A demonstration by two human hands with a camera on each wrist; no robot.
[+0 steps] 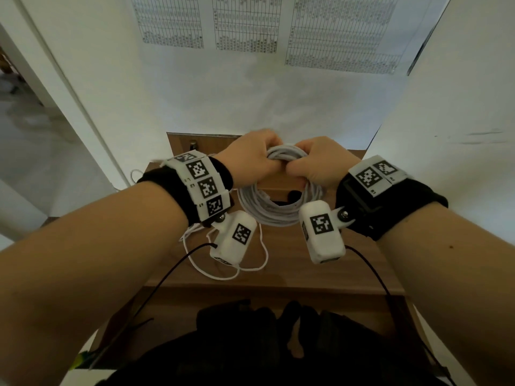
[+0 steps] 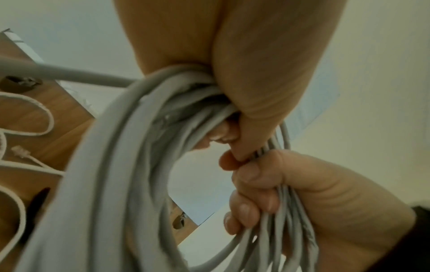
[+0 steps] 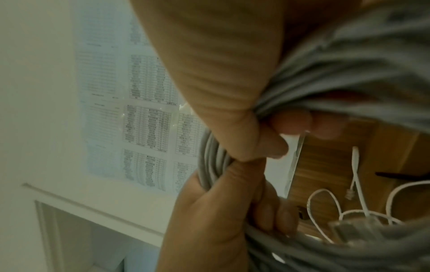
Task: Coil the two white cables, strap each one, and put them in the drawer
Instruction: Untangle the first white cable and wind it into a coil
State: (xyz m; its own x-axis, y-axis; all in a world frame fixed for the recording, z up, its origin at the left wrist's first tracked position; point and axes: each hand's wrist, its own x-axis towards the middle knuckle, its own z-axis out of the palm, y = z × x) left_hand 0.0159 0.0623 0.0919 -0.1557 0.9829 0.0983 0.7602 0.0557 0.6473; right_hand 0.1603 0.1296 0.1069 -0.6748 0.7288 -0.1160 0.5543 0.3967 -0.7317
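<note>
A thick white cable wound into a coil [image 1: 267, 210] hangs above the wooden tabletop [image 1: 320, 268]. My left hand [image 1: 256, 157] and right hand [image 1: 315, 162] both grip the top of it, knuckles touching. In the left wrist view my left hand [image 2: 256, 73] squeezes the bundled coil [image 2: 130, 147] and the right hand [image 2: 291, 184] curls round the strands below it. In the right wrist view the right hand [image 3: 221, 73] and left hand [image 3: 214, 211] clasp the coil [image 3: 349, 73]. A second, thin white cable [image 1: 223, 271] lies loose on the table. A black strap [image 3: 400, 174] lies near it.
White walls close in behind and on both sides of the table. Printed sheets [image 1: 245, 23] hang on the back wall. Below the table's front edge an open wooden drawer [image 1: 119, 321] holds dark items. Black wires run from the wrist cameras toward me.
</note>
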